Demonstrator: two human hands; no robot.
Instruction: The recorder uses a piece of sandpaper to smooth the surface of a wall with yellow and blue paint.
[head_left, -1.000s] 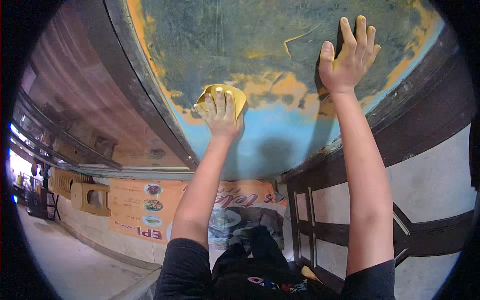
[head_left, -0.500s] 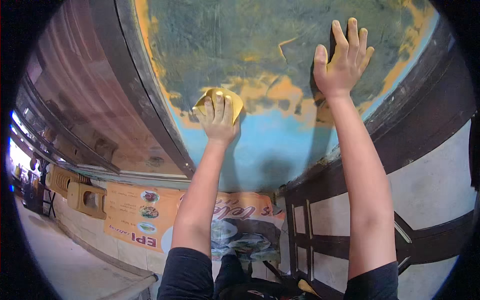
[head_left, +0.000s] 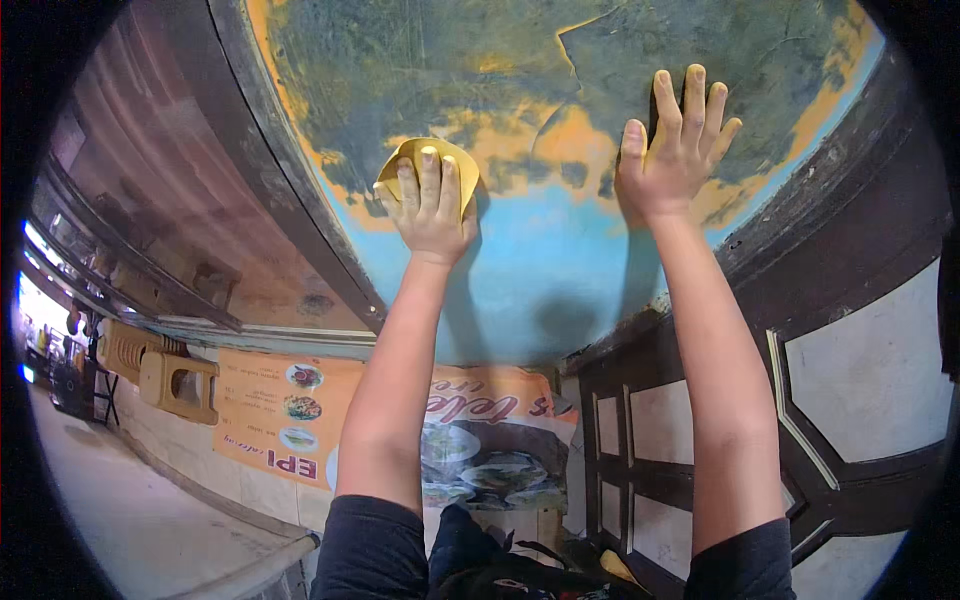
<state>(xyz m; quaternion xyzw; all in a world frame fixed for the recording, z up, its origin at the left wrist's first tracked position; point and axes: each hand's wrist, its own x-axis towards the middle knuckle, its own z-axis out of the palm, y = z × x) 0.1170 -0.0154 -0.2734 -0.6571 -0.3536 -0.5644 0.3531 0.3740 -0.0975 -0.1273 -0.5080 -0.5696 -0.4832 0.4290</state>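
Observation:
My left hand [head_left: 428, 205] presses a folded yellow sheet, apparently sandpaper [head_left: 466, 178], against a painted panel [head_left: 520, 265]. Its fingers lie over the sheet, and the sheet's edges stick out past the fingertips. Under it, the panel's dark, patchy area meets orange patches and a light blue lower band. Over to the right, my right hand [head_left: 675, 155] rests on the dark area with fingers spread and nothing held. Yellowish dust coats the fingertips of both hands. A thin crack-like line [head_left: 562, 48] runs across the panel between and above the hands.
Dark frame strips [head_left: 290, 190] border the panel. A brown glossy surface [head_left: 150, 180] lies left, and a dark door with pale panels [head_left: 860, 350] right. Below are an orange food banner [head_left: 250, 400], a tan plastic stool [head_left: 180, 387] and a pale floor [head_left: 90, 490].
The view has shifted, so the panel sits higher in the picture. My right hand has slid down the panel, closer to the orange and blue band. The left hand keeps the sheet pressed.

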